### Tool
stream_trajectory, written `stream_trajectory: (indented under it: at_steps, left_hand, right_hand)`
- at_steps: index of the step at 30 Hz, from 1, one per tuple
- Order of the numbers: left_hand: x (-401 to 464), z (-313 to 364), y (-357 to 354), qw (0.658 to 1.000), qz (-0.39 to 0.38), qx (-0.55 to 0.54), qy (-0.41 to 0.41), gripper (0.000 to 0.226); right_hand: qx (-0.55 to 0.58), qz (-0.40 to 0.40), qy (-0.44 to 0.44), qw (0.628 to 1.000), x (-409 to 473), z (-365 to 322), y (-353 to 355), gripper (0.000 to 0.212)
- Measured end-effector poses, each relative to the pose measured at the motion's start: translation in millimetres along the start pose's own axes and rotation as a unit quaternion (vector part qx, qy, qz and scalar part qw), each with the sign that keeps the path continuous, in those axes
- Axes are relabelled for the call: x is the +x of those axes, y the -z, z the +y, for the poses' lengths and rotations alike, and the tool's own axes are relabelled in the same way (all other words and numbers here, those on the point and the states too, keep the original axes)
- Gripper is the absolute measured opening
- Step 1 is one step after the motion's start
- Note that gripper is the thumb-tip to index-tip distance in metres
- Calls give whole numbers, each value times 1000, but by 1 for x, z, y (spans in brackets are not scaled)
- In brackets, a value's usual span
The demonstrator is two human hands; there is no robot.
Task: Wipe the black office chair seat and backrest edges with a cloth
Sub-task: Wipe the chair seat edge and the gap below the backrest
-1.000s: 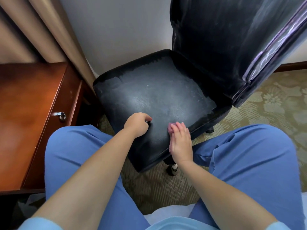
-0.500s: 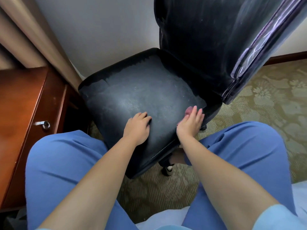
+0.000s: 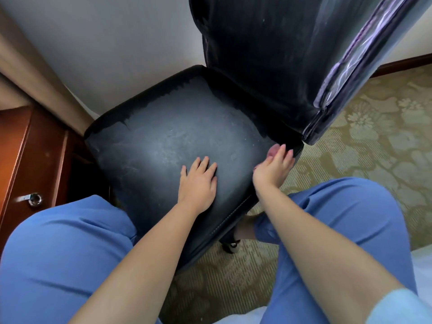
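The black office chair's seat (image 3: 163,141) fills the middle of the view, dusty grey in its centre. Its tall backrest (image 3: 257,54) rises at the upper right, with a shiny side edge (image 3: 346,66). My left hand (image 3: 197,181) lies flat on the front part of the seat, fingers spread. My right hand (image 3: 274,168) presses a small pink cloth (image 3: 272,152) onto the seat's right edge, close under the backrest's lower corner. Its fingers look straight, and most of the cloth is hidden beneath them.
A reddish wooden desk (image 3: 28,146) with a metal drawer knob (image 3: 34,199) stands at the left, close to the seat. Beige curtain (image 3: 35,73) and grey wall lie behind. Patterned carpet (image 3: 374,148) spreads to the right. My knees in blue trousers (image 3: 58,253) flank the seat.
My right hand slid the cloth along the seat's right edge toward the backrest. My left hand uncurled from a fist and now lies flat on the seat.
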State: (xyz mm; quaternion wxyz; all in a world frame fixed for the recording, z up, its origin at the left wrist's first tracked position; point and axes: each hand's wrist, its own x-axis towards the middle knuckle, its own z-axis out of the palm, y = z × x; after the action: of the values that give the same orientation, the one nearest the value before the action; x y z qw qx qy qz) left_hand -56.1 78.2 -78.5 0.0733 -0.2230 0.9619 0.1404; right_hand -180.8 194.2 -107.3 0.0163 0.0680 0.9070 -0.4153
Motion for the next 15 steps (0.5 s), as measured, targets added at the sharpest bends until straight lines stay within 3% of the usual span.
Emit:
stream_trajectory:
  at_steps: [3, 7, 11, 15]
  left_hand:
    - [9, 5, 3, 1000, -10, 2, 0, 45]
    - [26, 14, 2, 999, -14, 26, -19, 47]
    - [35, 16, -5, 998, -8, 45, -38, 49]
    - [42, 18, -3, 998, -21, 48, -47, 51]
  right_hand:
    - [46, 28, 22, 998, -42, 1, -6, 51]
    - [74, 7, 0, 997, -88, 8, -10, 51]
    - [56, 63, -64, 994, -12, -6, -11, 51]
    - [55, 18, -110, 992, 54, -9, 0, 56]
